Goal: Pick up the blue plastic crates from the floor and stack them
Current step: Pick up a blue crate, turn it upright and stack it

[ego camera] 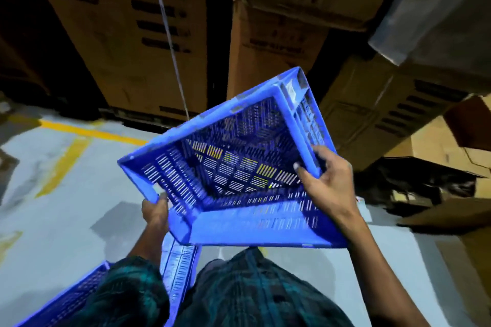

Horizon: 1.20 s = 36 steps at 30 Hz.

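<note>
Held crate: a blue slotted plastic crate [233, 167] sits at frame centre, lifted clear of the floor and tilted, its open mouth facing the camera.
Left hand: the left hand [155, 211], at 8 o'clock from the crate's middle, is wrapped around the crate's rim at its lower left corner.
Right hand: the right hand [325, 180], at 4 o'clock from the crate's middle, clamps the right rim, thumb inside the wall and fingers outside.
Second crate: another blue crate [71, 297] lies low at 7 o'clock, partly hidden by the person's checked sleeve [127, 295].
Third blue piece: a slotted blue panel [180, 268] stands just under the held crate; whether it touches cannot be told.
Floor: grey floor [53, 220] with yellow painted lines [90, 131] toward 10 o'clock.
Surroundings: tall cardboard boxes [127, 34] fill the 12 o'clock side, with more toward 2 o'clock.
</note>
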Motion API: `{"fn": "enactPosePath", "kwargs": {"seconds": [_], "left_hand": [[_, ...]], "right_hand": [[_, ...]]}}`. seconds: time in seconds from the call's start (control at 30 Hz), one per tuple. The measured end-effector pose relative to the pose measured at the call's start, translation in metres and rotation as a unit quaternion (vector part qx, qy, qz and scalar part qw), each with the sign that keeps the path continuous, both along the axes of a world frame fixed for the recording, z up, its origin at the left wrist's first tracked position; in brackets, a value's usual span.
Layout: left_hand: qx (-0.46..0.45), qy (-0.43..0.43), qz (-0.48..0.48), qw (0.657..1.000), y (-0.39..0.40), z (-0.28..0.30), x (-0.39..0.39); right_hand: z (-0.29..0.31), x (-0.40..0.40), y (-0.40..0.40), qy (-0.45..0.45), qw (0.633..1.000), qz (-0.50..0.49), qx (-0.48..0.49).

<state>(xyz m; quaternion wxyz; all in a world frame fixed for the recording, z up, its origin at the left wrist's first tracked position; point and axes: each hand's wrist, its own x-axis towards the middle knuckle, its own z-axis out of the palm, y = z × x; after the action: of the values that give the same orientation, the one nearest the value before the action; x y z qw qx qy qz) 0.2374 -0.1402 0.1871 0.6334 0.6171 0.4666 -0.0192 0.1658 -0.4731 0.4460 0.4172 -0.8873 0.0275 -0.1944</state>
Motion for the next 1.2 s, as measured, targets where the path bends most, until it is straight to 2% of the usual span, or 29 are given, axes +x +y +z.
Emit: {"fn": "enactPosePath", "kwargs": {"seconds": [0.1,0.23,0.4,0.5,0.6,0.73,0.87,1.1,1.2], "left_hand": [[-0.04,-0.029,0.013,0.999,0.013,-0.015,0.021],[0.023,-0.029,0.045,0.998,0.021,-0.021,0.048],[0.083,-0.004,0.025,0.996,0.03,-0.019,0.078],[0.073,-0.008,0.008,0.997,0.026,-0.015,0.097],[0.081,0.007,0.001,0.997,0.018,-0.028,0.115],[0.111,0.047,-0.003,0.993,0.019,-0.088,0.15],[0.155,0.111,-0.039,0.981,0.016,-0.114,0.2],[0.224,0.106,-0.086,0.965,-0.006,-0.191,0.291],[0.245,0.091,-0.11,0.959,-0.024,-0.241,0.322]], "right_hand": [[-0.011,0.026,-0.003,0.005,1.0,-0.015,0.006],[-0.038,0.067,-0.008,0.024,0.998,-0.056,0.014],[-0.077,0.105,-0.026,0.067,0.99,-0.127,0.018],[-0.112,0.135,-0.045,0.116,0.98,-0.163,0.007],[-0.155,0.166,-0.057,0.203,0.959,-0.196,0.034],[-0.235,0.205,-0.067,0.294,0.929,-0.214,0.066],[-0.328,0.233,-0.077,0.357,0.906,-0.209,0.087],[-0.565,0.266,-0.137,0.426,0.857,-0.252,0.144],[-0.605,0.289,-0.129,0.447,0.839,-0.272,0.149]]}}
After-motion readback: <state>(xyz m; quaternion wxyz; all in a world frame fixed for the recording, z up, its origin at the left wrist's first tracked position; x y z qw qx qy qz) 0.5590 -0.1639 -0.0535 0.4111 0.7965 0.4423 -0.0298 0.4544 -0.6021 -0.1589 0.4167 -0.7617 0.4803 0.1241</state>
